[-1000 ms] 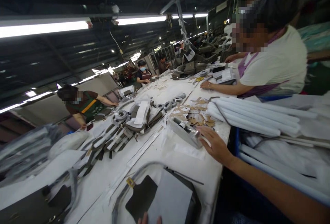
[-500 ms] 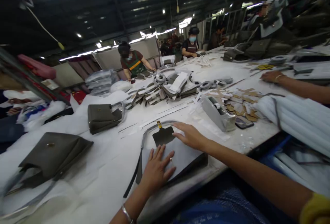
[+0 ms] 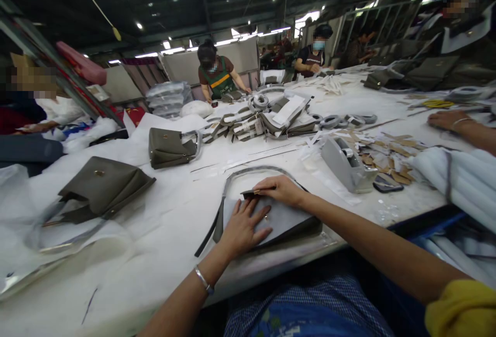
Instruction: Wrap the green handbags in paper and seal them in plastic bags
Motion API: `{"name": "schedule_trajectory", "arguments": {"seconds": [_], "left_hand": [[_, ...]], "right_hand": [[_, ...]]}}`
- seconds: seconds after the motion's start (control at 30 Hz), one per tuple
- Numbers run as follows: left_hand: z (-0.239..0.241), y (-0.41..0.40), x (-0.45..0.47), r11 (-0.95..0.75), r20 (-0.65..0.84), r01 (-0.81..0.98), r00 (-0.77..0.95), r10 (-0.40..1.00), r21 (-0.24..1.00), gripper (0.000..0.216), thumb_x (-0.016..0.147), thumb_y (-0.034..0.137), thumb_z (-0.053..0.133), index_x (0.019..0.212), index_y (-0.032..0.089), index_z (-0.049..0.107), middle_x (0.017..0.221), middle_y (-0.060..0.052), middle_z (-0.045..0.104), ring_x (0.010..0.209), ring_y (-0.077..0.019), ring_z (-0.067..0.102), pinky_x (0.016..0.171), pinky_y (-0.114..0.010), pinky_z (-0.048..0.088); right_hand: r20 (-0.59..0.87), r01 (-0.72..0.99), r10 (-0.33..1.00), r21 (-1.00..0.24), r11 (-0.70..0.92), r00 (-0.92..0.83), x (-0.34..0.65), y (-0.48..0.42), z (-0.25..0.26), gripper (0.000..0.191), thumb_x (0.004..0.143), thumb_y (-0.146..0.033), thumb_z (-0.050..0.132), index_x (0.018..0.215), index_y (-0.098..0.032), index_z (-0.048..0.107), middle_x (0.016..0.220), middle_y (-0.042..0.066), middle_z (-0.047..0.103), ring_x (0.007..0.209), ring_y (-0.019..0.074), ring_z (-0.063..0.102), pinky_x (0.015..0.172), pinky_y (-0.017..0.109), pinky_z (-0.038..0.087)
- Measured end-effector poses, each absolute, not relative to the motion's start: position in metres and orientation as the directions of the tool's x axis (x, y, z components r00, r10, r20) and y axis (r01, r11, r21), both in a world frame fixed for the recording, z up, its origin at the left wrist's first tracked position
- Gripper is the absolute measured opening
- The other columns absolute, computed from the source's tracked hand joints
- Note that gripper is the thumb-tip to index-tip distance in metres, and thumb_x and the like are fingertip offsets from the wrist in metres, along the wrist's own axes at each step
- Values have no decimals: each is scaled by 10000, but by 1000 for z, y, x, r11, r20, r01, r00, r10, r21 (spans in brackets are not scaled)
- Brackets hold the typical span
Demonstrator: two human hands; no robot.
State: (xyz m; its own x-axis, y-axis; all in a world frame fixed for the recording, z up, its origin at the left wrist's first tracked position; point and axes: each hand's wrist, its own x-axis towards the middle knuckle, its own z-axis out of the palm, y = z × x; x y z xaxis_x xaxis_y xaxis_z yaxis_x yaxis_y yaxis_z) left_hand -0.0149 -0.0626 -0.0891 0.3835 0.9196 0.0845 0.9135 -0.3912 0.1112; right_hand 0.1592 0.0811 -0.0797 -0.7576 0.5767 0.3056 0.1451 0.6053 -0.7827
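In front of me a dark olive handbag (image 3: 298, 234) lies flat near the table edge, a thin white sheet (image 3: 289, 219) covering most of it. Its handle (image 3: 248, 171), wrapped in grey, arches away on the far side, and a dark strap (image 3: 209, 234) sticks out at the left. My left hand (image 3: 243, 226) presses on the sheet with fingers spread. Just beyond it, my right hand (image 3: 279, 189) pinches the dark closure flap (image 3: 248, 194), which is lifted and folded toward me; part of the flap is hidden by the fingers.
Two olive bags (image 3: 103, 187) (image 3: 170, 148) lie to the left. On the right stand a tape dispenser (image 3: 344, 166), a phone (image 3: 387, 183), cardboard scraps (image 3: 391, 156) and white foam rolls (image 3: 461, 174). Bag parts (image 3: 248, 127) are heaped beyond. A co-worker's hand (image 3: 449, 119) rests at right.
My right hand has gone from lying beside the flap to pinching it, and the flap has tipped up toward me. The left hand stays on the sheet. The view has shifted left.
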Motion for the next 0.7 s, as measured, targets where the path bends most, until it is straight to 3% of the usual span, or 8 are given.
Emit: {"name": "schedule_trajectory", "arguments": {"seconds": [0.2,0.37,0.5,0.6,0.7], "left_hand": [[-88,-66,-15,-395,123,904,379,917,162,518,939,569,509,1343,247,560,1221,-86,630,1218,-267,530,1204,-550,177],[-91,-70,-13,-397,172,908,373,912,135,500,929,596,511,1284,257,606,1151,-74,661,1198,-267,549,1206,-539,197],[-95,-79,-12,-381,324,923,347,880,47,504,917,585,544,1236,205,633,1157,-88,691,1141,-288,603,1148,-546,335],[-93,-86,-10,-449,467,893,405,786,-17,368,965,409,550,1225,158,620,1138,-85,716,1050,-234,665,1050,-439,483],[-91,-92,-3,-622,466,783,560,685,-26,285,987,201,498,1250,151,597,1193,-70,704,1103,-176,654,1018,-312,520]], "right_hand": [[341,6,372,-730,684,-863,192,56,-106,280,961,-308,543,1173,-258,718,1263,33,674,1263,188,574,1131,376,421],[383,-41,327,-701,712,-864,196,52,-122,309,974,-231,505,1221,-270,687,1310,26,641,1317,170,519,1149,367,403],[419,-72,299,-673,736,-857,195,51,-132,320,980,-210,480,1221,-235,689,1299,40,648,1324,159,511,1146,343,404],[438,-85,292,-662,745,-850,194,51,-136,313,982,-213,478,1200,-215,703,1263,61,671,1303,164,534,1125,342,429],[461,-116,268,-649,752,-846,193,51,-138,314,985,-212,470,1181,-182,714,1246,93,679,1289,175,549,1112,354,440]]}}
